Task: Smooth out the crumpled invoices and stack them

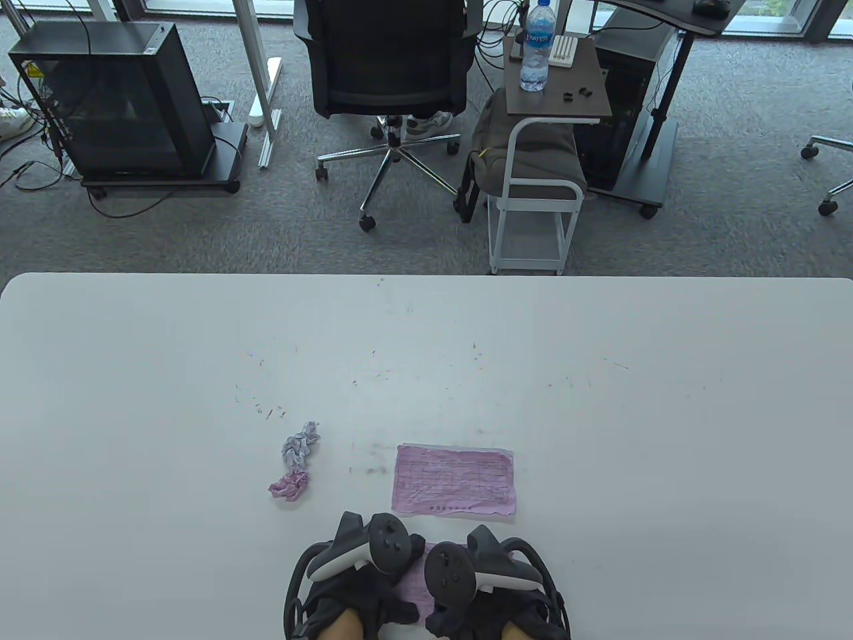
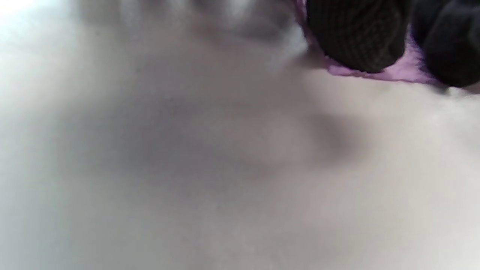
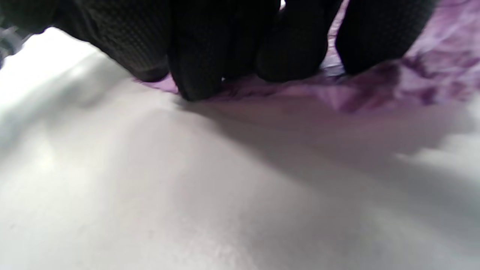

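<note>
A flattened pink invoice point(image 1: 455, 480) lies on the white table point(image 1: 600, 400) near the front middle. A crumpled pink and white invoice point(image 1: 296, 461) lies to its left. Both hands are at the table's front edge, side by side, on another pink invoice point(image 1: 418, 580) between them. My left hand point(image 1: 363, 587) presses on its left part; its fingers point(image 2: 356, 37) rest on the paper's edge point(image 2: 378, 73). My right hand point(image 1: 480, 590) presses with its fingertips point(image 3: 195, 75) on the wrinkled pink paper point(image 3: 375, 90). Most of this sheet is hidden under the hands and trackers.
Beyond the table's far edge stand an office chair point(image 1: 390, 80), a small white side table point(image 1: 553, 100) with a water bottle point(image 1: 537, 47), and a black computer case point(image 1: 116, 100) on the carpet.
</note>
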A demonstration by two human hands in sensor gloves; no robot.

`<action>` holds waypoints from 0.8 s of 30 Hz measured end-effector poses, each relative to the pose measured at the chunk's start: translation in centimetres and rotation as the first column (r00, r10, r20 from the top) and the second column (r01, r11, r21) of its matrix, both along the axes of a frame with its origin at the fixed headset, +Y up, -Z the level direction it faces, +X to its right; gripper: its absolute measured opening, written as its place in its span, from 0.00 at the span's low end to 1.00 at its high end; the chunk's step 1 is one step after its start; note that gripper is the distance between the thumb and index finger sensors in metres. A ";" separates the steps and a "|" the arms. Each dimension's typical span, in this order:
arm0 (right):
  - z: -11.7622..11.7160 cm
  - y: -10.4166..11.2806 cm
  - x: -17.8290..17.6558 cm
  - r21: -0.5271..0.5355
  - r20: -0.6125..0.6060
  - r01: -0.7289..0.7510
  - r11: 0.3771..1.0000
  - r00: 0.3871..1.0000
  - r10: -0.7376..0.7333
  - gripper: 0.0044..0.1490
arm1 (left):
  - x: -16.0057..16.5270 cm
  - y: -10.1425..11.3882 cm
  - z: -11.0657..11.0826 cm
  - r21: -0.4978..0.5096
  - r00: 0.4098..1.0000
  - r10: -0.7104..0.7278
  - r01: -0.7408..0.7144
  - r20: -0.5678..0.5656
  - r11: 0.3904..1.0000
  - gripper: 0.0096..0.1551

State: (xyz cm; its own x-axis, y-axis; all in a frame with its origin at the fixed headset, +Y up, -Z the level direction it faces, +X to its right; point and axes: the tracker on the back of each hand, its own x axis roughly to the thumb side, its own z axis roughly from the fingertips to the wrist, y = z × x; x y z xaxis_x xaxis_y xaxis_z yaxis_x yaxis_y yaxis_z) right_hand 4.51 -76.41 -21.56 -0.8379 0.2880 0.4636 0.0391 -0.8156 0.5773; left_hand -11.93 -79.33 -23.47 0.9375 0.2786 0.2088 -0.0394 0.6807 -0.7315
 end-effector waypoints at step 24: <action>-1.4 3.2 8.2 0.175 0.354 0.245 0.954 0.888 -0.293 0.25 | -0.1 -0.1 0.1 -0.002 1.000 0.015 -0.015 -0.001 1.000 0.53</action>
State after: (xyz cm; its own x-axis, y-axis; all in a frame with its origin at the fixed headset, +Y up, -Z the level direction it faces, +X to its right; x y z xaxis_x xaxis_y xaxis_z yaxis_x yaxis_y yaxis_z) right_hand 12.76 -73.23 -22.91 -0.8537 0.4887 0.1801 -0.3896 -0.8287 0.4018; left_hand -12.06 -79.41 -23.40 0.9334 0.2931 0.2073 -0.0504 0.6787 -0.7326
